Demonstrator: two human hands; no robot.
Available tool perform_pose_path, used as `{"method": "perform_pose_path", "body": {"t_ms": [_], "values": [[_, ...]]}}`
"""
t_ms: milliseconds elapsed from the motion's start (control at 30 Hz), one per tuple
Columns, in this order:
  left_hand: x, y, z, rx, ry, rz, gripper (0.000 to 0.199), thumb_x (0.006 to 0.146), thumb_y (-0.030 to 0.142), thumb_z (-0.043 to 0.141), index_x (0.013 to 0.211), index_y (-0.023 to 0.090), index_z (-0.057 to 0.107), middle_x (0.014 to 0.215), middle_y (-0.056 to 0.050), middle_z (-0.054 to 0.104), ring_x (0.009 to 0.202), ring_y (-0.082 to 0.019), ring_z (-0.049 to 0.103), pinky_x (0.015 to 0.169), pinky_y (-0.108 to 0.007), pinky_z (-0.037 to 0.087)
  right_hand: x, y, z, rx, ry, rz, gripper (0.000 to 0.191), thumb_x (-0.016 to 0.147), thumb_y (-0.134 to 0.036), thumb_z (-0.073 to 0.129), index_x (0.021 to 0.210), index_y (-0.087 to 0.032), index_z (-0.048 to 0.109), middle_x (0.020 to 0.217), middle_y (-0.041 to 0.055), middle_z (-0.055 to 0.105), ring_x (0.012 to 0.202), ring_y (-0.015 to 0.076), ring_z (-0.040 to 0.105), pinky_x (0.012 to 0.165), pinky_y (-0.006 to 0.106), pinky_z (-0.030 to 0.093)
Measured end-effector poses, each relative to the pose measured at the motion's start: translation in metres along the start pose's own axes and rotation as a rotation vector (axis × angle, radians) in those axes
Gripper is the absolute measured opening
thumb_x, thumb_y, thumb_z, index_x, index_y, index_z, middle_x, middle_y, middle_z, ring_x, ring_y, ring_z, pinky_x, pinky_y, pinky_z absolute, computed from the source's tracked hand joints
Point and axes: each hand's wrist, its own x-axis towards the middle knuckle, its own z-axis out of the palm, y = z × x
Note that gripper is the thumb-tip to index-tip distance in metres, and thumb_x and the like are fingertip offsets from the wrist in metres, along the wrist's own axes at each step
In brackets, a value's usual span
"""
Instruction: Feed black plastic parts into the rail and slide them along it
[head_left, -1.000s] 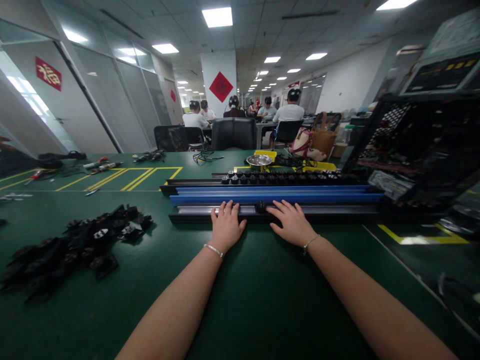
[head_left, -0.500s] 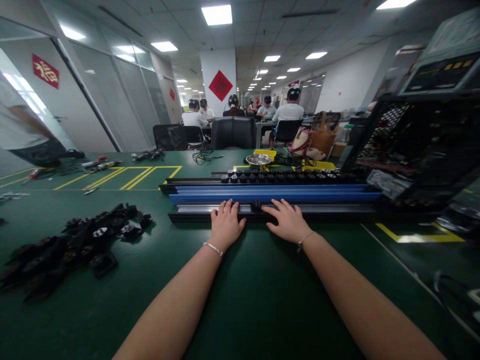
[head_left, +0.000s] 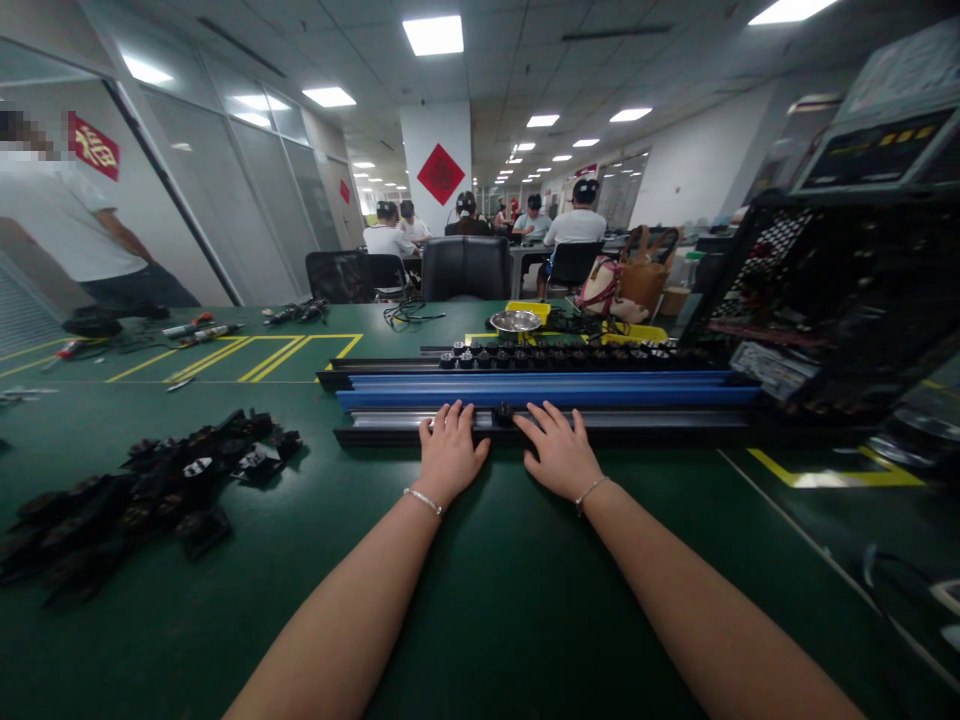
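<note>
A long black rail with a silvery channel (head_left: pixel 652 418) lies crosswise in front of me on the green table (head_left: pixel 495 600). In its channel sits a small black part (head_left: pixel 503 412), between my two hands. My left hand (head_left: pixel 452 455) rests on the rail left of that part, its fingers spread and holding nothing. To the right, my right hand (head_left: pixel 559 450) lies over the rail with its fingers apart. Its index fingertip is at or very near the black part; contact is hard to make out. Directly behind runs a blue rail (head_left: pixel 555 388).
More black parts stand in a row (head_left: pixel 570 355) behind the blue rail. A loose heap of black parts (head_left: pixel 165 490) lies left. At the right is an open black case (head_left: pixel 832 290). Farther back are a metal bowl (head_left: pixel 515 321) and cables (head_left: pixel 411 313). A person (head_left: pixel 82 220) stands at the left.
My right hand has shifted left along the rail, and the small black part has slid slightly left. My left hand has hardly moved. The person at the left has come further into view.
</note>
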Motion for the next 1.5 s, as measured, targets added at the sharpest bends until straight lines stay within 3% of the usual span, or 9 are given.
{"method": "perform_pose_path", "body": {"t_ms": [367,567,767,1033,1500], "values": [[0.000,0.000,0.000,-0.023,0.000,0.008,0.066,0.083,0.044,0.044,0.143,0.021,0.028,0.144,-0.010,0.040,0.133,-0.027,0.030,0.107,-0.050,0.021,0.003,-0.005,0.001,0.014,-0.008,-0.019,0.055,0.080,-0.029,0.045,0.134,-0.032,0.043,0.145,0.0051,0.038,0.134,0.0284,0.027,0.106,0.058,0.016],[-0.002,0.010,-0.005,-0.031,-0.006,0.066,0.070,0.082,0.041,0.049,0.145,0.036,0.018,0.145,-0.007,0.038,0.132,-0.029,0.032,0.105,-0.058,0.020,0.005,-0.008,-0.003,-0.023,-0.060,-0.006,0.057,0.081,-0.031,0.047,0.136,-0.041,0.038,0.146,0.0053,0.035,0.133,0.0337,0.027,0.100,0.065,0.018],[-0.004,0.014,-0.002,0.000,-0.010,0.172,0.061,0.082,0.043,0.050,0.139,0.045,0.027,0.147,-0.007,0.033,0.132,-0.034,0.031,0.105,-0.059,0.020,0.006,-0.008,-0.002,-0.036,-0.088,-0.009,0.054,0.082,-0.032,0.046,0.135,-0.038,0.039,0.147,0.0069,0.034,0.133,0.0337,0.026,0.100,0.065,0.019],[-0.005,0.017,-0.001,0.059,-0.031,0.151,0.057,0.082,0.046,0.050,0.137,0.043,0.034,0.148,-0.007,0.032,0.134,-0.035,0.027,0.106,-0.059,0.017,0.003,-0.010,0.002,-0.023,-0.016,-0.004,0.052,0.082,-0.031,0.045,0.134,-0.029,0.043,0.146,0.0066,0.036,0.133,0.0316,0.026,0.104,0.059,0.016],[-0.007,0.024,-0.005,0.086,-0.043,0.030,0.050,0.084,0.040,0.046,0.134,0.032,0.043,0.144,-0.013,0.037,0.131,-0.037,0.031,0.104,-0.056,0.022,0.003,-0.009,0.001,-0.009,-0.008,-0.006,0.048,0.081,-0.030,0.046,0.128,-0.028,0.048,0.146,0.0068,0.036,0.133,0.0312,0.027,0.104,0.058,0.017]]}}
